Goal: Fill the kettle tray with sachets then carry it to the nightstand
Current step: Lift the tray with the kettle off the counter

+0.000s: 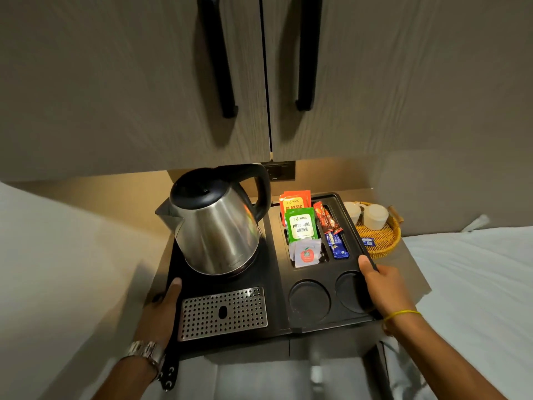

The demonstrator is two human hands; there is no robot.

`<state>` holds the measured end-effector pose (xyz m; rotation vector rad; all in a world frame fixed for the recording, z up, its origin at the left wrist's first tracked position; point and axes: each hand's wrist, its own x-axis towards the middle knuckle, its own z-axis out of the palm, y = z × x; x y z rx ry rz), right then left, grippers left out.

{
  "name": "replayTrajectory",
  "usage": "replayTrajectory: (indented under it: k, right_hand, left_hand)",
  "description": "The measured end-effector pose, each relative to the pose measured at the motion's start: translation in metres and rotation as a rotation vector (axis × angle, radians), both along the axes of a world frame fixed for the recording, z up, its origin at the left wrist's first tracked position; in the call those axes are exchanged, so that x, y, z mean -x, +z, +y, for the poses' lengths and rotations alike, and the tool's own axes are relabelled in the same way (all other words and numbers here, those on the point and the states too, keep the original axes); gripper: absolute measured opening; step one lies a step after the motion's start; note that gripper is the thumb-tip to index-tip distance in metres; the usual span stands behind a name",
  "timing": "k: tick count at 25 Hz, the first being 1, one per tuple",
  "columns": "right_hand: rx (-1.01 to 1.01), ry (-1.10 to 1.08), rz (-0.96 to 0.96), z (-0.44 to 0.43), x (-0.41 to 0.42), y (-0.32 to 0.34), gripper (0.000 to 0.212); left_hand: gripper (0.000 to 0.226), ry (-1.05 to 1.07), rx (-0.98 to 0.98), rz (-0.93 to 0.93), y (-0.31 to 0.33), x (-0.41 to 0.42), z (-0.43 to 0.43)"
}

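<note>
Left hand (161, 310) & right hand (383, 287) are clamped on kettle tray (277, 330) edges; kettle (216, 226) and sachets (302, 226) are carried w/ it.

The black plastic kettle tray (277, 290), gripped between both thumbs at its side edges, holds upright orange, green and white sachets (301, 226) beyond the right fingertips.

Gripping black tray (277, 287) at both edges, left hand (161, 310) and right hand (383, 287); kettle (216, 226) upright on it, sachets (302, 229) in compartments, wicker basket (380, 241) just beside
</note>
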<state>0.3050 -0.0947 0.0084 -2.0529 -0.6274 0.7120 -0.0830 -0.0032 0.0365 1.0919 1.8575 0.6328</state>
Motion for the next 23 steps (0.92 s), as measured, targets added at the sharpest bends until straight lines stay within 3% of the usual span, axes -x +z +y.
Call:
replayTrajectory:
  k: [5,12,18,23]
  right_hand:
    - [0.039,-0.203,-0.017,-0.093,-0.006,0.011,0.057]
    - [0.058,-0.718,-0.117,-0.321,-0.005,0.026,0.056]
    - [0.09,-1.219,-0.185,-0.522,0.053,0.042,0.06]
    - [0.102,-1.502,-0.177,-0.649,0.107,0.035,0.06]
  left_hand:
    - [0.058,-0.174,-0.036,0.046,0.008,-0.034,-0.011]
    - [0.088,-0.768,0.018,0.048,0.011,-0.165,-0.074]
    - [0.081,-1.266,0.0,-0.04,0.014,-0.3,-0.211]
    - [0.057,-1.615,-0.036,-0.054,0.01,-0.368,-0.346]
